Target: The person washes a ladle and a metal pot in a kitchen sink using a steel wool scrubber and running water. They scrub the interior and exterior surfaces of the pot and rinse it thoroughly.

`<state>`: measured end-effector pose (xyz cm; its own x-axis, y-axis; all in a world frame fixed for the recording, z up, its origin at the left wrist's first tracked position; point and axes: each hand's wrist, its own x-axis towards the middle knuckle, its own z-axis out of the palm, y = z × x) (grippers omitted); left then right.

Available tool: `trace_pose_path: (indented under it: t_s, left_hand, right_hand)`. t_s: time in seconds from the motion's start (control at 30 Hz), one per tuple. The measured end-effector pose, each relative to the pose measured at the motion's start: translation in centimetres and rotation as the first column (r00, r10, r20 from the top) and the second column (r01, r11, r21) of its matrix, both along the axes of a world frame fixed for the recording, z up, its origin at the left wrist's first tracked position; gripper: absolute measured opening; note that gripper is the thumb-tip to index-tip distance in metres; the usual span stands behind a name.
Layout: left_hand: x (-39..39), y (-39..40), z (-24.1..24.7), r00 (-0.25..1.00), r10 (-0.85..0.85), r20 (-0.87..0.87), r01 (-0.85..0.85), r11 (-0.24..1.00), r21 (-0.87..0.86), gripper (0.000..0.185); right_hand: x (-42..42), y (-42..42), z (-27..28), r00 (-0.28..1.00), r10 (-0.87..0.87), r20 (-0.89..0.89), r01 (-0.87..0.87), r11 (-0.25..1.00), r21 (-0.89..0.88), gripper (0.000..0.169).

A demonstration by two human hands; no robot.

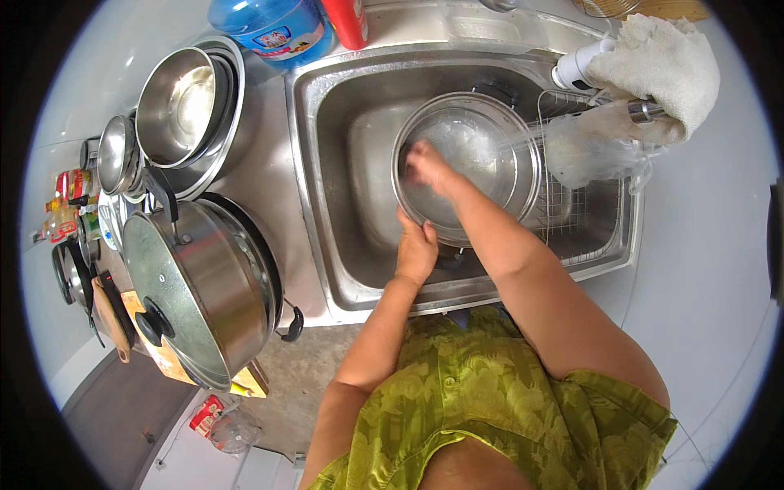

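Note:
A wide stainless steel pot [490, 184] with black side handles sits in the metal sink basin [355, 177]. My left hand [418, 250] grips its near rim, thumb on top. Inside the pot, my right hand [430, 168] is against or close to the left inner wall, blurred by motion. Its fingers are too smeared to show whether they hold anything. A thin stream of water [517, 139] runs into the pot from the faucet [646, 111] on the right. Wet highlights shine on the pot's bottom.
A wire basket [569, 211], a clear plastic bag [572, 150] and a cream cloth [664, 70] are at the sink's right. Leftward stand a lidded steel pot [229, 275] and stacked steel basins [184, 104]. A blue jug [275, 40] and red bottle [348, 24] stand behind.

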<state>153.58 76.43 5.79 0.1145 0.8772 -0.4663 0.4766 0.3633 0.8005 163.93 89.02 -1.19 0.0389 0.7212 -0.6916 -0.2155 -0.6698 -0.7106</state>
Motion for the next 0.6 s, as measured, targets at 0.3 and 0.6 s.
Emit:
trace_pose_path:
  t_s: [0.3, 0.6]
  left_hand:
    - [0.8, 0.4, 1.0, 0.99, 0.039, -0.138, -0.034, 0.999, 0.041, 0.061]
    - [0.8, 1.1, 1.3, 0.985, 0.015, -0.17, -0.011, 1.0, 0.023, 0.055]
  right_hand:
    - [12.5, -5.3, 0.5, -0.391, 0.777, 0.494, -0.867, -0.131, -0.48, 0.036]
    - [14.8, 3.9, 5.5, -0.657, -0.224, 0.72, -0.711, -0.135, -0.69, 0.014]
